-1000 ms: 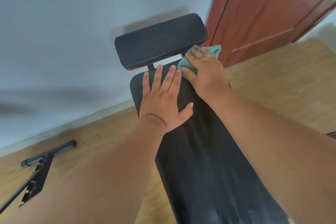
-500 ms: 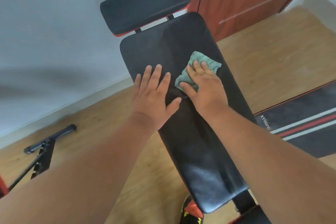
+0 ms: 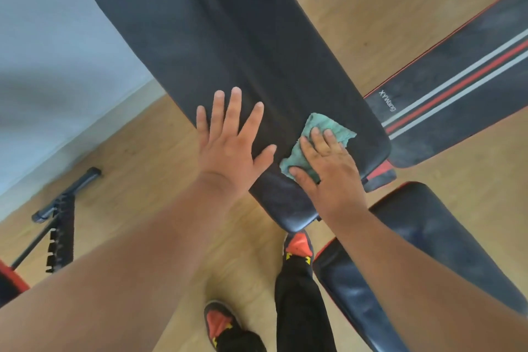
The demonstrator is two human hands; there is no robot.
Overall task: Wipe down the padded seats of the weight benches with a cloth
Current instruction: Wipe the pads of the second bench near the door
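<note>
From the head view, I saw the teal cloth (image 3: pixel 314 146) lying crumpled on the near end of the long black padded seat (image 3: pixel 228 37), close to its right edge. I judged it light, soft and limp, the sort of rag that bunches if dragged by one corner, so it was best taken under a flat palm with the fingers pinning its middle. The right hand (image 3: pixel 328 168) did just that: palm down on the cloth, its fingers (image 3: pixel 317 137) spread a little and pressed flat, not pinching anything. The left hand (image 3: pixel 231 140) lay just beside it, bare on the vinyl with fingers fanned wide and thumb out toward the cloth, which I read as bracing. Both forearms reached forward and down from the bottom of the frame. The pad looked firm and smooth (probably a little slick under a cloth). A second pad (image 3: pixel 428 251) sat lower right, and a striped mat (image 3: pixel 457 88) lay on the wooden floor (image 3: pixel 143 166) beyond.
</note>
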